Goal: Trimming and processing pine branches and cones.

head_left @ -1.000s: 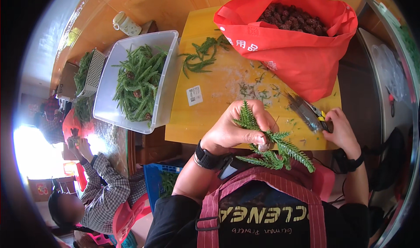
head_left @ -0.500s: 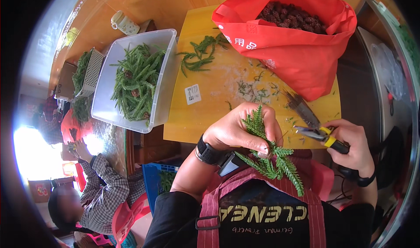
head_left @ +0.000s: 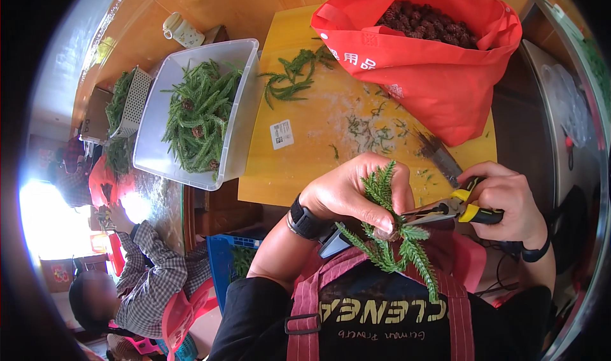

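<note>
My left hand [head_left: 356, 189] pinches a green artificial pine sprig [head_left: 415, 259] between thumb and fingers, in front of my chest. A small brown lump, perhaps a pine cone, shows at its centre, partly behind the needles. My right hand [head_left: 512, 205] grips needle-nose pliers [head_left: 449, 209] with yellow and black handles. The handles are spread and the jaws reach into the sprig beside my left fingertips; whether they clamp anything is too small to tell. Just beyond the pliers, a bundle of thin dark wires [head_left: 439, 157] in a clear sleeve lies on the yellow board [head_left: 305, 170].
A red bag [head_left: 439, 84] of pine cones [head_left: 429, 27] stands at the far right of the board. Loose sprigs [head_left: 293, 75], green scraps and a white label [head_left: 281, 134] lie there. Left is a clear tub [head_left: 245, 116] of greenery. Another person [head_left: 146, 278] works at far left.
My right hand has turned the pliers and brought their jaws left to the sprig's centre. The sprig has shifted slightly down in my left hand.
</note>
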A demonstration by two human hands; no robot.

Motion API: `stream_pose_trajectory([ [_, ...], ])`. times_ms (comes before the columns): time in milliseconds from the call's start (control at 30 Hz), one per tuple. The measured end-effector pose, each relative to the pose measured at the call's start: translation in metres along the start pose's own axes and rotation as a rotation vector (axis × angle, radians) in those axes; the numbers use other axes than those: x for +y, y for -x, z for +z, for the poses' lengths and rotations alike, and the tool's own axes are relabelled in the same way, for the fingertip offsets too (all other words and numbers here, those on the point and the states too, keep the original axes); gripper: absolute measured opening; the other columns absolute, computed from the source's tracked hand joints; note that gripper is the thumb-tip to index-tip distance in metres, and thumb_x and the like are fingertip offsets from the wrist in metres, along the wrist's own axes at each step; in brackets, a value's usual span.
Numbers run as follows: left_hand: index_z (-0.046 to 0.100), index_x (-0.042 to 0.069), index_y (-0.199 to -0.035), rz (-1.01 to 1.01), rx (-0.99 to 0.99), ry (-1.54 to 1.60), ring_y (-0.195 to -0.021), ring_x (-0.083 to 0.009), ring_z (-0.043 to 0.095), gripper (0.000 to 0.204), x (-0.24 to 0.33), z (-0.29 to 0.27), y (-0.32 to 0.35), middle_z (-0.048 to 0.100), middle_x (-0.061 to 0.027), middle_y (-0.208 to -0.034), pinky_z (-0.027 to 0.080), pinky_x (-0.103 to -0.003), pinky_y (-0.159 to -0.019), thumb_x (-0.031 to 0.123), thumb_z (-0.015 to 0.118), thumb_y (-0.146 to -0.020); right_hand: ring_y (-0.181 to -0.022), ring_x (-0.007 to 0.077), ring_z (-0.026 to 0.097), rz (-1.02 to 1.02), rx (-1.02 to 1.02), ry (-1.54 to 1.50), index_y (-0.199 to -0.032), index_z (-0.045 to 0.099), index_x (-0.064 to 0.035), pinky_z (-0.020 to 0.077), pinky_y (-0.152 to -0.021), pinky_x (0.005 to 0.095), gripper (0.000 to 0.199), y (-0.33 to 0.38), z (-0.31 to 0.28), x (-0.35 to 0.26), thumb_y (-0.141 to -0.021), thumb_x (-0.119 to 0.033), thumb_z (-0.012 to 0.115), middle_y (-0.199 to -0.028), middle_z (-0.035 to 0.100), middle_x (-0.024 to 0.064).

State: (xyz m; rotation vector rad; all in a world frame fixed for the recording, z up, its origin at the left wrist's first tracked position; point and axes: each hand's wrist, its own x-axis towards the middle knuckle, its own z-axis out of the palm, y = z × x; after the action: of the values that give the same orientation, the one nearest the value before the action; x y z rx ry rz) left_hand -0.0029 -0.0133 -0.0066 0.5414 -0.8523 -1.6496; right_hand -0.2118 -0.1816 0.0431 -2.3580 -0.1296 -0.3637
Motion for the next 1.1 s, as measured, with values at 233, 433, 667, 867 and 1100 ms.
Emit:
stream_pose_trajectory([
  [233,0.056,-0.002,-0.075,-0.038,0.013,0.019,-0.066,-0.0214,0.057,0.024,0.002,0.002,-0.001,0.06,-0.017,-0.074,0.043,-0.03,-0.059,0.006,0.077,-0.065,-0.077,0.03,0.063,-0.002,-0.005,0.03,-0.059,0.052,-0.0047,0.0497,-0.061,0.0329,0.015,0.0,0.0,0.002,-0.05,-0.001,0.064,-0.062,0.057,0.0052],
  [433,0.056,-0.002,-0.074,-0.048,0.027,0.007,-0.067,-0.0221,0.059,0.024,0.004,0.001,0.0,0.061,-0.019,-0.076,0.045,-0.03,-0.062,0.004,0.077,-0.064,-0.077,0.0284,0.062,0.011,0.017,0.06,-0.06,0.052,-0.0043,0.0487,-0.061,0.0326,0.016,0.001,0.002,-0.001,-0.052,-0.003,0.066,-0.06,0.055,0.0056],
  [667,0.054,0.0,-0.07,0.096,0.248,-0.127,-0.068,-0.0224,0.06,0.022,0.015,0.011,-0.003,0.061,-0.0192,-0.076,0.047,-0.028,-0.061,-0.004,0.074,-0.062,-0.071,0.0312,0.06,0.029,0.12,0.147,-0.06,0.047,-0.0023,0.0474,-0.058,0.0331,0.019,0.006,0.004,-0.004,-0.052,-0.001,0.063,-0.06,0.054,0.0101],
  [867,0.055,0.002,-0.071,0.219,0.43,-0.289,-0.068,-0.0152,0.058,0.021,0.016,0.012,-0.007,0.059,-0.011,-0.078,0.048,-0.025,-0.059,-0.009,0.071,-0.066,-0.067,0.0323,0.058,0.217,0.18,0.15,-0.06,0.044,0.0001,0.0467,-0.057,0.0356,0.019,0.003,0.005,-0.013,-0.057,-0.001,0.063,-0.058,0.05,0.0116],
  [1100,0.056,0.0,-0.071,0.275,0.593,-0.583,-0.07,-0.0137,0.059,0.019,0.022,0.019,-0.012,0.06,-0.0089,-0.078,0.048,-0.024,-0.06,-0.008,0.073,-0.065,-0.067,0.0314,0.055,0.261,0.183,0.217,-0.064,0.047,-0.0002,0.0451,-0.058,0.0377,0.016,-0.003,0.003,-0.025,-0.063,-0.001,0.064,-0.06,0.05,0.0128],
])
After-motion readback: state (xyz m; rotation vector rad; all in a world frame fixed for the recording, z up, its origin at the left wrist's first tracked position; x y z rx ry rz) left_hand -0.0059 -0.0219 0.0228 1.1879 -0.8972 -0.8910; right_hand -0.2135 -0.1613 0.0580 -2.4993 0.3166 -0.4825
